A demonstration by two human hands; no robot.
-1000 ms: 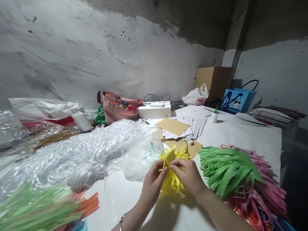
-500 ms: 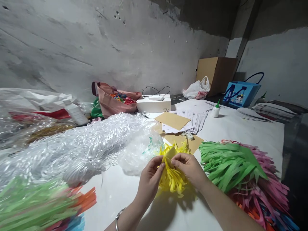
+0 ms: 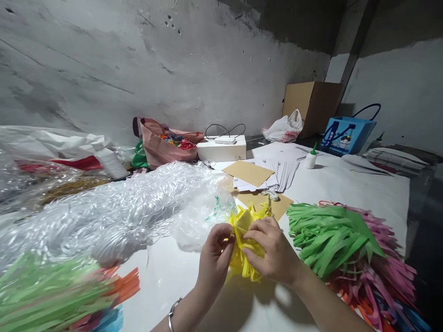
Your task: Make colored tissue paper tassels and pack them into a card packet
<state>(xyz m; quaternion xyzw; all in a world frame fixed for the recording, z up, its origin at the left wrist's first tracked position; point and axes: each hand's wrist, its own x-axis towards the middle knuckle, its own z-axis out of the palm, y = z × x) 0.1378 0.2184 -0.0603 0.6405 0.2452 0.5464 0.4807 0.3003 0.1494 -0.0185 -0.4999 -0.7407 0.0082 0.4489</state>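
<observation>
A bunch of yellow fringed tissue paper, its plain folded end upward and its cut strips hanging down, is held up above the white table in the middle of the view. My left hand pinches its upper left edge between thumb and fingers. At the right side of the bunch is my right hand, thumb and fingers apart, with fingertips against the yellow strips. The fingers partly cover the strips.
Green fringed paper lies over pink strips to the right. On the left are white shiny cord and wrapped green strips. Behind are a clear plastic bag, brown card and a glue bottle.
My right thumb and fingers have spread from a pinch at the folded end and moved slightly down over the strips. The left hand keeps its pinch.
</observation>
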